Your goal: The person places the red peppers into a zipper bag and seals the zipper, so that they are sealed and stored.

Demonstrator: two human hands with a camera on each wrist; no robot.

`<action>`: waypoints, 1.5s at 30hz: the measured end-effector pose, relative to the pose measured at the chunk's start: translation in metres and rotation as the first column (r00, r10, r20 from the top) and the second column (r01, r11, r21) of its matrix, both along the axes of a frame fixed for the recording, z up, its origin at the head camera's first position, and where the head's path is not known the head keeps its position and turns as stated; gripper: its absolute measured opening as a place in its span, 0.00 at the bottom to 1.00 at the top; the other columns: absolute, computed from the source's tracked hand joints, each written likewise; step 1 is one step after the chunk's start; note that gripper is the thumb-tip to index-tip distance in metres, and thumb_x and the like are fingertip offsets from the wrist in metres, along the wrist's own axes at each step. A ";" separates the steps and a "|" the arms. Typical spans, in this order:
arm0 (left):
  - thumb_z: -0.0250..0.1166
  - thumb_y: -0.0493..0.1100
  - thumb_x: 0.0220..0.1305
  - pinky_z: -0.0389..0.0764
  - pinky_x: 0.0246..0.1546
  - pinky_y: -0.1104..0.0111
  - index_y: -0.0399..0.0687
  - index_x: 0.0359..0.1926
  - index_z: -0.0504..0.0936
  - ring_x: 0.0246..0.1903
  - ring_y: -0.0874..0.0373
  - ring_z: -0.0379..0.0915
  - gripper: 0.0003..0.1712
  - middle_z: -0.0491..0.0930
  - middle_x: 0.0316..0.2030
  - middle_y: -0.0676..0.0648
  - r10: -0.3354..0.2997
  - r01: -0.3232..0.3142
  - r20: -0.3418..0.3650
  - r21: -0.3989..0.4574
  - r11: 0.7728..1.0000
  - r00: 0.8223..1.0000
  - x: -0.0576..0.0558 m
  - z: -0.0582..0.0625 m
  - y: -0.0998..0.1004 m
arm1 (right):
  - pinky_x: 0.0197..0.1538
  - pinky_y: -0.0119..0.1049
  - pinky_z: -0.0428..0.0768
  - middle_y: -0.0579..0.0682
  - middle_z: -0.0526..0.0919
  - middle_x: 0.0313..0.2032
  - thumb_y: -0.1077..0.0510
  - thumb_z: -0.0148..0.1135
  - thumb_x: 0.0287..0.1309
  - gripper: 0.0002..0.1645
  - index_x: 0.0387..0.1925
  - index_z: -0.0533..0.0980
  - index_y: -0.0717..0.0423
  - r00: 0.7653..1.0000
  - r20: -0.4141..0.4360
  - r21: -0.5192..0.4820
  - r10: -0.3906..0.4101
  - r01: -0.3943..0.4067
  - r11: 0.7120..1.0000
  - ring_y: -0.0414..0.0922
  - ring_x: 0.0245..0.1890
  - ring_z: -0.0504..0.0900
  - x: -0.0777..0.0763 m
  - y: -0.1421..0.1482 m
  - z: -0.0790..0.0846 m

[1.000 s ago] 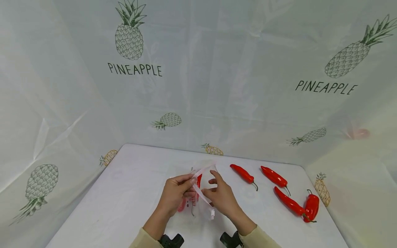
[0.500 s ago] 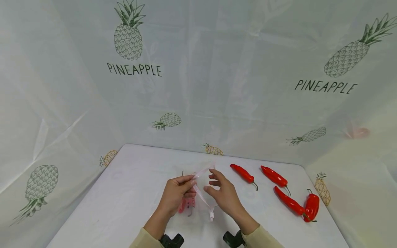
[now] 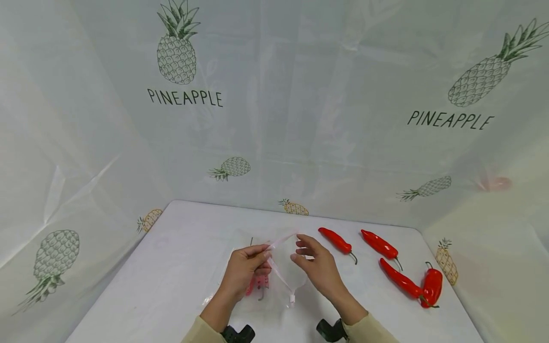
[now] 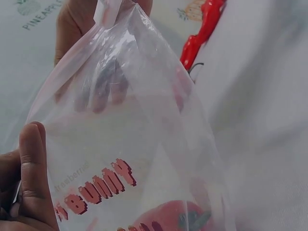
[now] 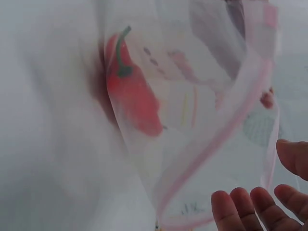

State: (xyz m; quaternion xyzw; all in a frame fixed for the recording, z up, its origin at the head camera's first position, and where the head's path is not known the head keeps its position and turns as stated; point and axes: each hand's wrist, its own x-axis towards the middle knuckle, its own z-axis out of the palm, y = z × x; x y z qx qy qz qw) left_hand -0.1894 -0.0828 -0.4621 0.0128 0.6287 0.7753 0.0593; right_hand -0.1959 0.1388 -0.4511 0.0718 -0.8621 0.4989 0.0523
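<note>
A translucent pink-edged zip bag [image 3: 279,295] with red lettering stands between the hands, its mouth spread toward the right. My left hand [image 3: 242,271] pinches the near-left side of the mouth between thumb and fingers. In the left wrist view, the thumb [image 4: 33,163] lies over the film. Through the plastic a red chili pepper [image 5: 137,103] with a green stem shows, lying low in the bag. At the right of the mouth, my right hand [image 3: 321,269] has loosely bent fingers [image 5: 267,207] and no pepper in it. A zip slider [image 3: 292,298] hangs at the mouth's near corner.
To the right on the white table [image 3: 171,267] lie several red peppers. One pepper [image 3: 336,239] is closest to the right hand, another pepper [image 3: 380,244] is farther right, and a pepper [image 3: 432,285] sits near the right edge. Pineapple-print sheeting [image 3: 300,119] encloses the table.
The red pepper seen at the bag's mouth between the hands has gone down into the bag. My right hand has let go of it and shifted right; the mouth stands wider.
</note>
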 end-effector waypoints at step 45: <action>0.69 0.37 0.72 0.91 0.34 0.71 0.28 0.61 0.82 0.27 0.62 0.85 0.21 0.84 0.33 0.47 -0.024 0.024 0.018 0.009 1.000 1.000 0.001 -0.009 -0.002 | 0.66 0.64 0.80 0.66 0.71 0.72 0.52 0.60 0.77 0.36 0.80 0.62 0.51 0.990 0.104 0.299 -0.098 0.063 0.952 0.67 0.71 0.69 -0.107 0.140 -0.043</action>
